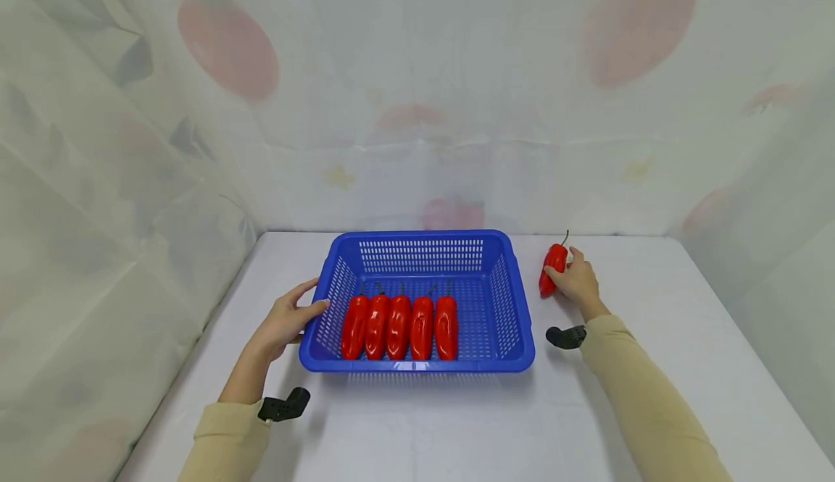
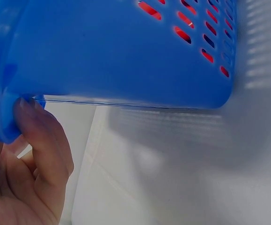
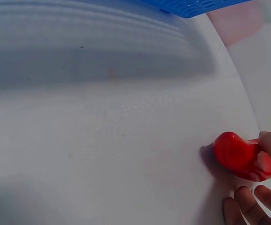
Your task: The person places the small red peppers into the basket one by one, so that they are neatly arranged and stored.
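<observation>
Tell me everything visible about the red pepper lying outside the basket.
The pepper is glossy red, smooth and plastic-looking, with a thin dark curved stem at its far end. It lies on the white table, lengthwise away from the person, to the right of the blue basket and apart from it. The right hand grips it from the right side, thumb and fingers curled round it. The right wrist view shows its rounded near end resting on the table.
</observation>
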The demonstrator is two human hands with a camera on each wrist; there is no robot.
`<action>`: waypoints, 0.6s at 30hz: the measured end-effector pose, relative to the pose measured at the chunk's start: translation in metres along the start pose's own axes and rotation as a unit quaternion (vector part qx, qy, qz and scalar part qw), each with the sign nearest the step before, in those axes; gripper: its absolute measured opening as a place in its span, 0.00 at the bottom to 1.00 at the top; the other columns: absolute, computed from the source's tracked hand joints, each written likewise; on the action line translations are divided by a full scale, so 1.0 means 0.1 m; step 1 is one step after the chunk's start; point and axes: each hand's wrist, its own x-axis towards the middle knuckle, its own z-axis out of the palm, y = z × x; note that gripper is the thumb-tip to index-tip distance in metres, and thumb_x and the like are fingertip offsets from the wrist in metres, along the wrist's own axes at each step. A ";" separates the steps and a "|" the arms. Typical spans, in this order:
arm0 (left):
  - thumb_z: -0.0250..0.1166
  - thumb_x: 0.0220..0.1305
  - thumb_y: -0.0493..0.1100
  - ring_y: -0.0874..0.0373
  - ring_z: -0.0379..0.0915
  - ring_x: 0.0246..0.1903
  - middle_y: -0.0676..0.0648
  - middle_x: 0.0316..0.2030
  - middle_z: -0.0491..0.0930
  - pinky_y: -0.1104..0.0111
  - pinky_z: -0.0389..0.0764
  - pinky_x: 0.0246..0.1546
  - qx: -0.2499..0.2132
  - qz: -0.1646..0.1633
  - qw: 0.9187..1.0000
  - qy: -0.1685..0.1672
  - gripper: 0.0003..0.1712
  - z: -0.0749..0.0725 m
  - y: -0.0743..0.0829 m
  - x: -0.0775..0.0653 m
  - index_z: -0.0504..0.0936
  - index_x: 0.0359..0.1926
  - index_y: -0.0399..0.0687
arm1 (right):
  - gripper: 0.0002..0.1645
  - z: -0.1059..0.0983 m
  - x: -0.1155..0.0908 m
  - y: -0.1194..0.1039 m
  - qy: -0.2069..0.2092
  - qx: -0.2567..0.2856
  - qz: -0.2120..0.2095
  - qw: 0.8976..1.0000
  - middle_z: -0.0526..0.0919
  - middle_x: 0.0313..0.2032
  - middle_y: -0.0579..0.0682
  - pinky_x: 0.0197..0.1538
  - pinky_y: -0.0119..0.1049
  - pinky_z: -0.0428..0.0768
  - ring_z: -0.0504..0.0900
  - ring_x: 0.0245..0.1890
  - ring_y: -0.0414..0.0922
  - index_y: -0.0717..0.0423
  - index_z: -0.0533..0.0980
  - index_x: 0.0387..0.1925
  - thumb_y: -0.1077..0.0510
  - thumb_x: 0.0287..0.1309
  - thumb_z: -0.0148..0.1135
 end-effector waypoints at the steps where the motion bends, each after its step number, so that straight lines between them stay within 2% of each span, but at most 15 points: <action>1: 0.60 0.62 0.53 0.50 0.82 0.31 0.33 0.45 0.78 0.55 0.83 0.30 0.000 -0.001 1.000 0.001 0.40 0.00 0.00 0.00 0.51 0.70 0.57 | 0.45 0.00 0.00 0.00 -0.003 -0.001 -0.001 1.000 0.66 0.54 0.72 0.55 0.57 0.70 0.67 0.53 0.64 0.67 0.43 0.68 0.49 0.60 0.52; 11: 0.59 0.62 0.52 0.51 0.82 0.31 0.31 0.47 0.76 0.56 0.83 0.30 -0.004 -0.001 1.000 0.000 0.40 0.00 0.02 0.00 0.51 0.71 0.56 | 0.44 -0.04 0.00 -0.05 -0.033 -0.007 0.004 0.999 0.63 0.57 0.73 0.57 0.59 0.68 0.64 0.56 0.65 0.65 0.41 0.69 0.51 0.60 0.49; 18: 0.57 0.65 0.46 0.48 0.82 0.32 0.28 0.47 0.75 0.56 0.83 0.30 -0.005 -0.002 1.000 -0.005 0.38 0.02 0.24 -0.17 0.50 0.71 0.50 | 0.43 -0.05 0.00 -0.07 -0.050 0.002 0.016 0.999 0.57 0.62 0.73 0.58 0.61 0.66 0.61 0.59 0.67 0.64 0.40 0.69 0.53 0.60 0.46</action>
